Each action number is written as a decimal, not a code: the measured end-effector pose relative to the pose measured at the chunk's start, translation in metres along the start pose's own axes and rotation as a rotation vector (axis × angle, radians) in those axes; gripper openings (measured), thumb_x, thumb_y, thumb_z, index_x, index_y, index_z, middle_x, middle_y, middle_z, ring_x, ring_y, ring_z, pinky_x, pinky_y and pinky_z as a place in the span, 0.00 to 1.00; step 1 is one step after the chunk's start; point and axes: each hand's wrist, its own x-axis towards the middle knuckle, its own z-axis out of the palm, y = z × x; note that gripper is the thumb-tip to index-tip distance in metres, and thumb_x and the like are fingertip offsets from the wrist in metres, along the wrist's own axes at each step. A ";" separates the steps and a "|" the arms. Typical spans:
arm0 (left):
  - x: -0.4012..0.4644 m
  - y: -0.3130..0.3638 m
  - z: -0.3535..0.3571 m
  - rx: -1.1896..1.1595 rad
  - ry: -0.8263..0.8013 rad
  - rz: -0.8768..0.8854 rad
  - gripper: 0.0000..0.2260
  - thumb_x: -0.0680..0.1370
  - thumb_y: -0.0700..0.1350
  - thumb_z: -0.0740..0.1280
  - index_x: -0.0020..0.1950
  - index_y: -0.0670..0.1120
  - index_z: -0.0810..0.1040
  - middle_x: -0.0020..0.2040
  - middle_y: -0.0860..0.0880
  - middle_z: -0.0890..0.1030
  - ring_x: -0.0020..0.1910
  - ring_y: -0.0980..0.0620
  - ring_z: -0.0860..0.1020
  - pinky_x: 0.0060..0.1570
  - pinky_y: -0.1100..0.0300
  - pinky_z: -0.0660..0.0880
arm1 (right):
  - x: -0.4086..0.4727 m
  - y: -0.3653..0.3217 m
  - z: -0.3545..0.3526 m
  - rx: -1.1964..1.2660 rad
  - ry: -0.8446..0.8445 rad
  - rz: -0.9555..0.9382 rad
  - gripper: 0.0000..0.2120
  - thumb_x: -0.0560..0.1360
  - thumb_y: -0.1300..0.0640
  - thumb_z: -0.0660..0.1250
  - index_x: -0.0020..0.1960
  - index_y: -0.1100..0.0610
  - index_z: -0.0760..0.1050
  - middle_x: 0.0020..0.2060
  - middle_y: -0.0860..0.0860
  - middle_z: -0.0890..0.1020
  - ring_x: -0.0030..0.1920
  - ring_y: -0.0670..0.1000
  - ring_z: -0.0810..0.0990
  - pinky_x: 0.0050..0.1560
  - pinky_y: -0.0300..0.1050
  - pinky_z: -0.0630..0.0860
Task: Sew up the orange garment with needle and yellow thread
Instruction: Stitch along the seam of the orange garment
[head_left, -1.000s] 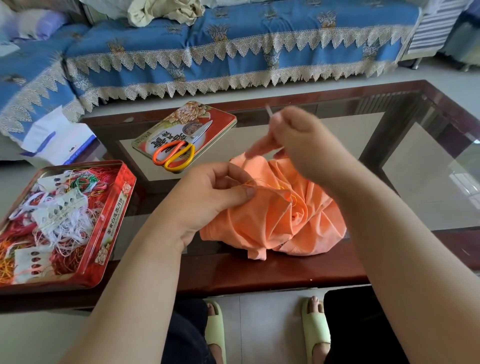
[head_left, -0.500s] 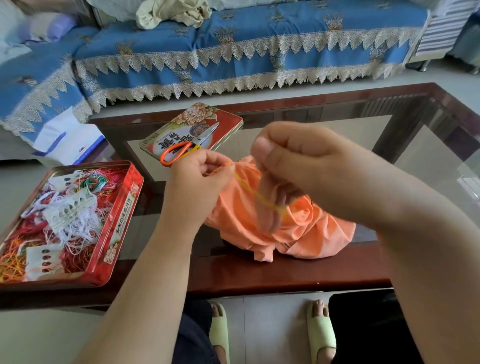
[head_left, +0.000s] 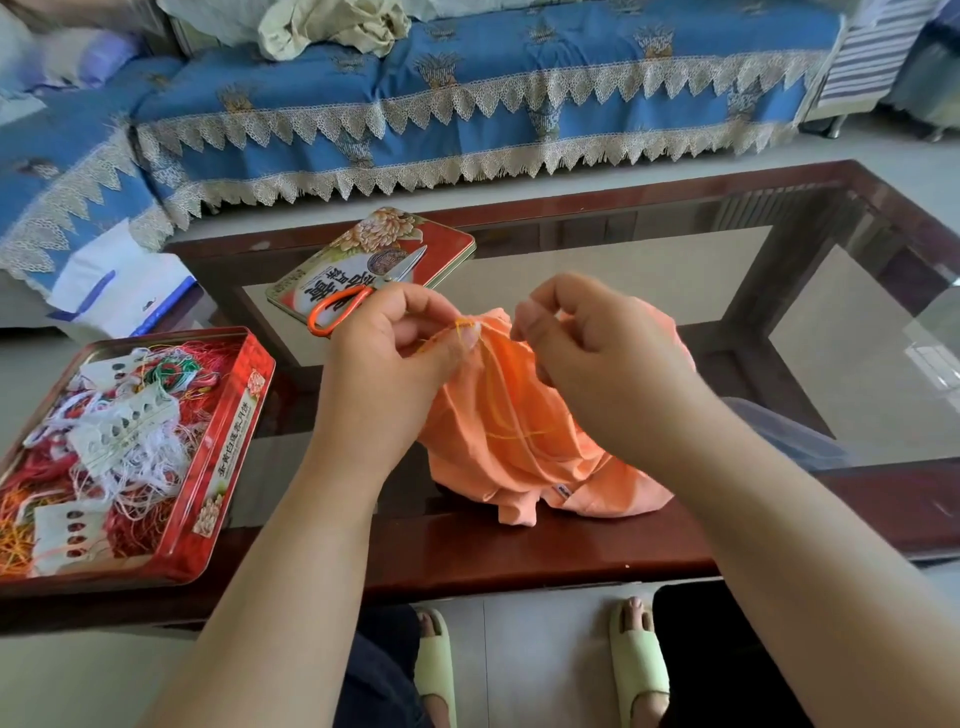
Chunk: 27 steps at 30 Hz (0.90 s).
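Your left hand (head_left: 395, 353) pinches the orange garment (head_left: 519, 441) at centre frame, so the seam stays taut on the bench (head_left: 519, 551). Your right hand (head_left: 587, 343) has a narrow curled grip; whether it holds the needle I cannot tell.

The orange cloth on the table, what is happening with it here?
A person is hand-sewing the orange garment, which lies bunched on the glass-topped table. The left hand pinches the fabric and the yellow thread at the stitching spot. The right hand is curled beside it, apparently pinching the needle, which is too small to see. Scissors rest on a tin lid; an open tin of threads sits at the left.
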 end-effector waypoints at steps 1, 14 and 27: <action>0.000 0.000 0.000 0.005 -0.008 0.007 0.06 0.74 0.43 0.73 0.44 0.53 0.78 0.39 0.56 0.85 0.39 0.60 0.82 0.39 0.68 0.75 | 0.000 0.002 0.002 -0.046 -0.027 0.009 0.08 0.81 0.53 0.59 0.45 0.52 0.74 0.30 0.45 0.75 0.29 0.42 0.72 0.31 0.33 0.67; 0.002 -0.002 -0.005 -0.040 -0.093 -0.106 0.06 0.72 0.47 0.75 0.46 0.56 0.82 0.42 0.57 0.86 0.46 0.56 0.83 0.51 0.55 0.79 | 0.008 0.014 0.001 0.100 -0.210 0.085 0.07 0.79 0.54 0.64 0.43 0.52 0.77 0.28 0.48 0.82 0.24 0.46 0.78 0.30 0.38 0.77; 0.004 -0.006 -0.014 -0.029 -0.248 -0.223 0.14 0.70 0.55 0.69 0.52 0.53 0.83 0.46 0.54 0.85 0.50 0.55 0.82 0.49 0.61 0.76 | 0.010 0.020 0.004 0.044 -0.159 0.027 0.07 0.80 0.57 0.62 0.44 0.53 0.76 0.28 0.49 0.82 0.28 0.48 0.82 0.37 0.42 0.80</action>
